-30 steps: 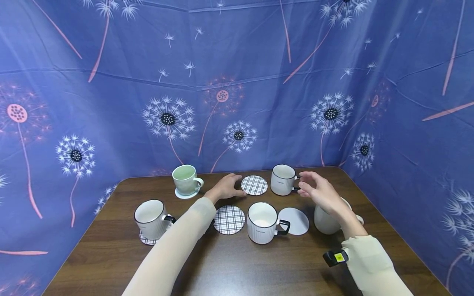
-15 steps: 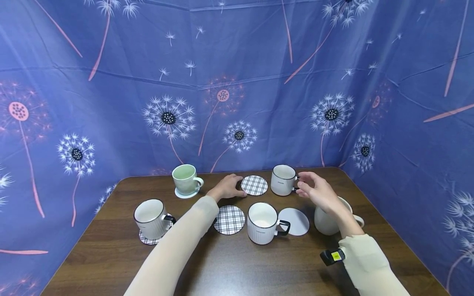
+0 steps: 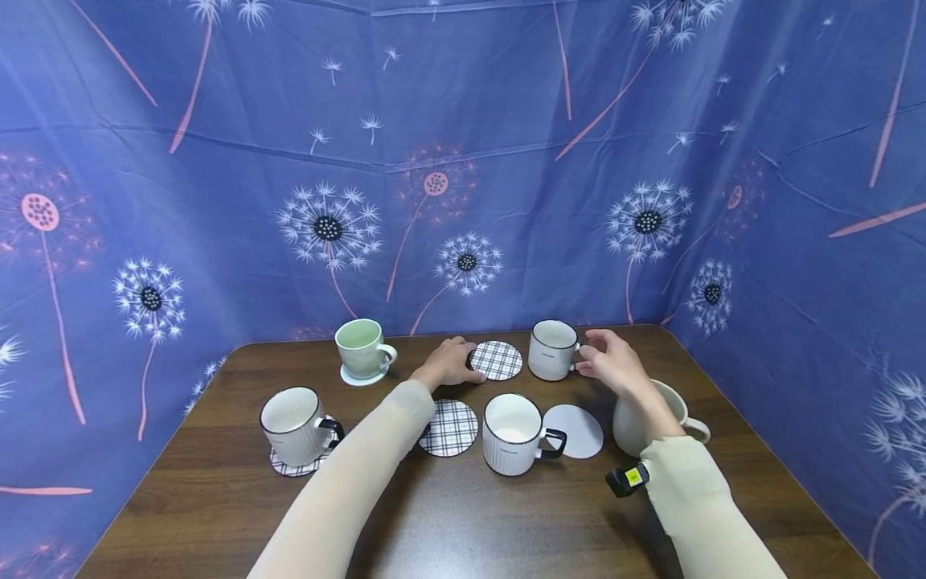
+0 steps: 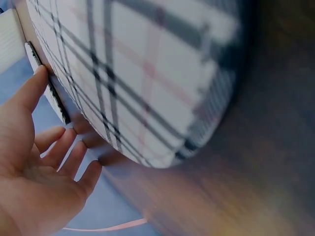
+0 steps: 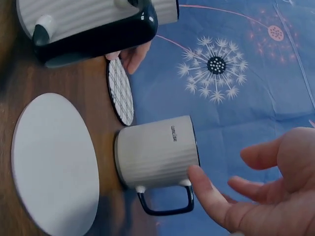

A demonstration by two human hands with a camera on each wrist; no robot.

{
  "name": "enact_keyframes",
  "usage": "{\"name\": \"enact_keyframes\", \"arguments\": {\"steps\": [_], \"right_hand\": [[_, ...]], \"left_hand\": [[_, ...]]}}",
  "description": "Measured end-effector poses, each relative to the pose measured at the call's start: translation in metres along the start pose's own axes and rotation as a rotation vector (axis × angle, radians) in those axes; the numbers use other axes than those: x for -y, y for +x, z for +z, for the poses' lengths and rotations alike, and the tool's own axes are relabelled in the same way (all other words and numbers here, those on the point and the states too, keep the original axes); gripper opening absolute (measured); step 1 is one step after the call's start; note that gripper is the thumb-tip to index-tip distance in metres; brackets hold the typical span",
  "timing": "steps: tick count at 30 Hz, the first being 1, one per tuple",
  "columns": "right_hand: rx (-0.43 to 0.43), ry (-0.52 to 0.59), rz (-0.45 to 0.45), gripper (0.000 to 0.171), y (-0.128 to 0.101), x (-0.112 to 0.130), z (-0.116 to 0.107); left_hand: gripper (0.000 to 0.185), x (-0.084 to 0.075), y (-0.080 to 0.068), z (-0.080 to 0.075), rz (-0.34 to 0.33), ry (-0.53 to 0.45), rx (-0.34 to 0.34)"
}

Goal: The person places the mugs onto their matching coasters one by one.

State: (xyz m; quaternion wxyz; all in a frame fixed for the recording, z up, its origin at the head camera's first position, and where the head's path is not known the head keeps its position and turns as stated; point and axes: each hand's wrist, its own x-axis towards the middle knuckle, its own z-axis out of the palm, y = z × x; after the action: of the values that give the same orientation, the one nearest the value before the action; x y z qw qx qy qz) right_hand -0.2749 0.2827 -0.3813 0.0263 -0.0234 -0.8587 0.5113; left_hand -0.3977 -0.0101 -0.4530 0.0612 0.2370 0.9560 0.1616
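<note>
My left hand rests at the left edge of the far plaid coaster. Thumb and fingers are spread, and in the left wrist view the thumb tip meets that coaster's edge. Right of this coaster stands a white ribbed mug with a dark rim and dark handle, directly on the table. Beside its handle is my right hand, fingers loosely bent and not closed round anything. In the right wrist view, one fingertip overlaps the mug's rim; whether it touches, I cannot tell.
A second plaid coaster, a ribbed mug and a plain white coaster lie nearer. A larger white mug stands under my right forearm. At left are a green cup and another ribbed mug, both on coasters.
My right hand and forearm have shifted slightly left, closer to the far mug's handle. My left forearm has moved a little to the right; the mugs and coasters stay put.
</note>
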Motion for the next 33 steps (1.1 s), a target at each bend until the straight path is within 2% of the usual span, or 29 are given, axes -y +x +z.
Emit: {"name": "enact_keyframes", "arguments": {"steps": [5, 9, 16, 24, 28, 33], "right_hand": [[-0.028, 0.058, 0.049, 0.064, 0.009, 0.006, 0.008], [-0.053, 0.098, 0.081, 0.066, 0.016, 0.007, 0.015], [-0.088, 0.095, 0.135, 0.070, 0.022, -0.007, 0.022], [-0.123, 0.123, 0.157, 0.069, 0.024, -0.018, 0.032], [-0.172, 0.132, 0.158, 0.067, 0.025, -0.021, 0.037], [-0.284, 0.162, 0.141, 0.061, 0.026, -0.028, 0.043]], "left_hand": [[0.081, 0.000, 0.002, 0.002, -0.024, 0.034, -0.008], [0.081, 0.000, 0.001, 0.002, -0.027, 0.013, -0.003], [0.081, 0.001, 0.006, 0.004, -0.053, 0.028, 0.014], [0.081, 0.000, 0.004, 0.005, -0.041, 0.032, 0.018], [0.081, 0.000, 0.004, 0.006, -0.045, 0.037, 0.022], [0.080, 0.000, 0.004, 0.004, -0.050, 0.041, 0.023]]}}
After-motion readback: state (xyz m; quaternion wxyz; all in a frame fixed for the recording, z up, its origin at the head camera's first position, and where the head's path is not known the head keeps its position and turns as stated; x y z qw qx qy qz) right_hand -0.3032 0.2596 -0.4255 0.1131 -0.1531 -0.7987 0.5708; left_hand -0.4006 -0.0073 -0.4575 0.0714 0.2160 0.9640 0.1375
